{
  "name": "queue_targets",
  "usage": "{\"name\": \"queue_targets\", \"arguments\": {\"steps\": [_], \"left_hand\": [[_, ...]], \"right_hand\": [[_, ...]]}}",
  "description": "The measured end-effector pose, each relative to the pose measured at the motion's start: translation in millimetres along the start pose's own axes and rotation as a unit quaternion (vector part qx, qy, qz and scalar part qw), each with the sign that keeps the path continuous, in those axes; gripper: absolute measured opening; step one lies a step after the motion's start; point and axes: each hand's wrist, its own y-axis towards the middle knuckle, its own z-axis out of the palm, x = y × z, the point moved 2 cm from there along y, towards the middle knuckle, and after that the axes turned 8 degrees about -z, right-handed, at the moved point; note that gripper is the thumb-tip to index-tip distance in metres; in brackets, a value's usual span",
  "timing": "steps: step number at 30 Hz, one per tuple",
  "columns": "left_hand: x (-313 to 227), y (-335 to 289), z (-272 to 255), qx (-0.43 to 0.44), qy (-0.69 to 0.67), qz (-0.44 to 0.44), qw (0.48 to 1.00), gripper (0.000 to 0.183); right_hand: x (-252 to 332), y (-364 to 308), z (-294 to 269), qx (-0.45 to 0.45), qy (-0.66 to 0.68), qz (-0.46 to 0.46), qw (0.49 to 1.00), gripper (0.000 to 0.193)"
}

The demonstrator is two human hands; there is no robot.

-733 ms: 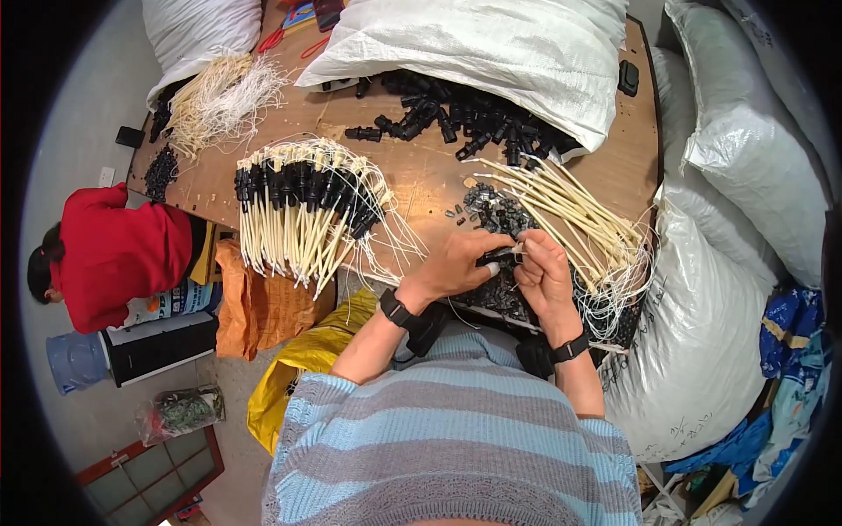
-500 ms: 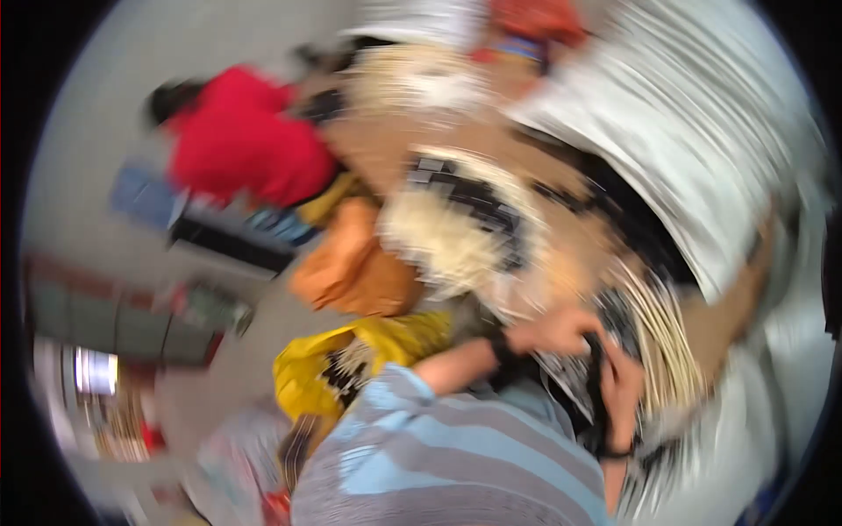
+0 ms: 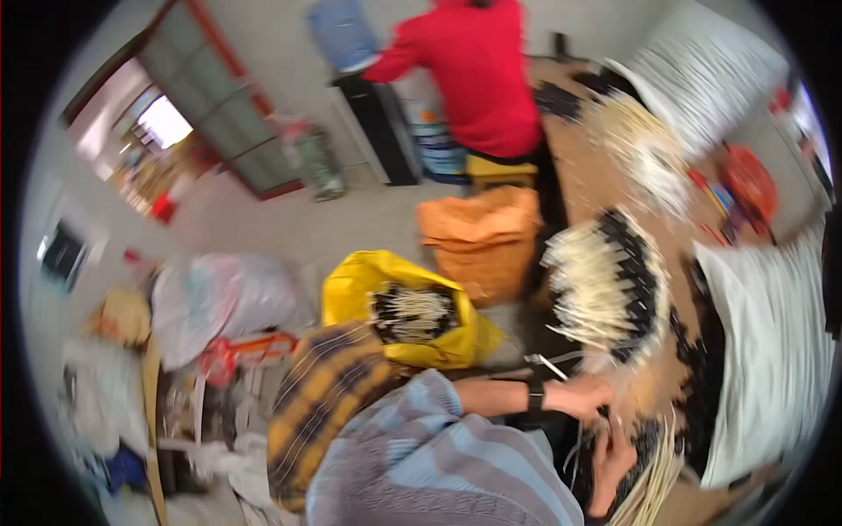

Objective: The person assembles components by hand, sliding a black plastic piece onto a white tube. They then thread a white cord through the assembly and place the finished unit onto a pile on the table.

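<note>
My left hand (image 3: 579, 397), with a dark band at the wrist, reaches in over the table edge with its fingers closed. A thin white strand (image 3: 551, 366) shows just beyond it; whether it is held I cannot tell. My right hand (image 3: 614, 454) is close by, its fingers curled together near the left fingertips. What lies between the fingers is too small and blurred to name. Beside the right hand are a bundle of cream cords (image 3: 656, 486) and small black pieces (image 3: 647, 436). Beyond my hands lies a big heap of cream cords with black ends (image 3: 596, 285).
A yellow bag (image 3: 351, 289) holding similar cords stands left of my hands, with an orange sack (image 3: 482, 237) behind. White sacks (image 3: 767, 351) line the table's right side. A person in red (image 3: 474, 79) sits on a yellow stool (image 3: 500, 171) near a water dispenser (image 3: 381, 127).
My view has swung left, bringing the doorway and the water dispenser into clearer sight. Both hands stay close together at the table edge. The person in red now sits more upright, one arm toward the dispenser.
</note>
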Motion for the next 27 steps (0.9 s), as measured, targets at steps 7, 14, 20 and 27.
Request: {"name": "queue_targets", "arguments": {"steps": [7,14,20,27], "left_hand": [[-10,-1,-9,-0.113,0.148,0.189,0.964,0.027],[-10,33,-84,-0.286,0.053,0.192,0.937,0.018],[44,94,-167,-0.422,0.207,0.053,0.881,0.022],[-12,123,-86,-0.154,0.063,0.223,0.961,0.044]], "right_hand": [[-1,29,-2,-0.019,0.248,0.276,0.928,0.028],[-2,22,-35,-0.322,0.039,0.089,0.942,0.012],[24,23,-26,-0.156,-0.047,0.079,0.984,0.020],[-20,-41,-16,-0.210,-0.018,0.260,0.942,0.022]]}}
